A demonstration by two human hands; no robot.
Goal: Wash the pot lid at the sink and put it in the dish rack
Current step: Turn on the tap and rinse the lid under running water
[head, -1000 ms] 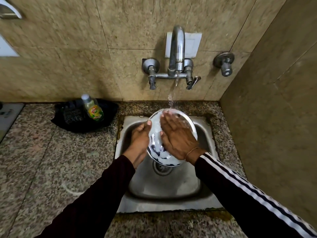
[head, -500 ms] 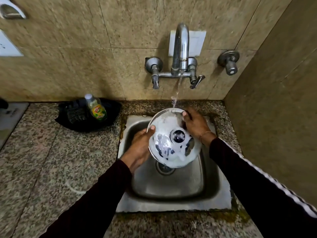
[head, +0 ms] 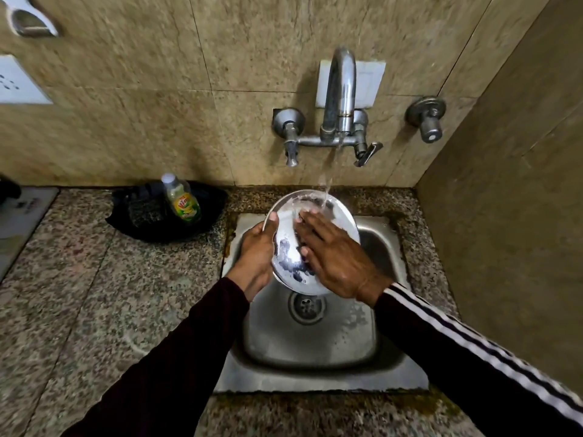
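Left hand (head: pixel 256 258) grips the lid (head: pixel 288 247) by its left rim, thumb hooked over the edge near the top. Right hand (head: pixel 334 260) lies flat on the lid's face, fingers straight and spread, rubbing, holding nothing. Lid sits tilted over the sink (head: pixel 391 370), above the drain (head: pixel 306 307), far edge up under the tap (head: pixel 339 96). Water stream (head: pixel 328 181) lands near my right fingertips. Suds show on the lower left of the face.

Step, as I read it: rinsing while scrubbing by hand. Not done, foam remains.

Risks from here:
- Single-side hold on a wet, soapy steel rim. If my right palm pushes too hard, the lid likely pivots or slips out of my left hand and bangs into the basin.
- Stream hits a tilted dished surface, so spray probably deflects onto the wall, the table (head: pixel 94 294) and my sleeves. The cuffs sit close to the water.
- Knob side is hidden from me here; I can't tell if it's clean. Could rack it with soap on the back.
- Rack isn't in view. Carrying a dripping lid means water on the table.

Soap bottle (head: pixel 183 200) stands on a black cloth (head: pixel 138 216) left of the sink, well apart.
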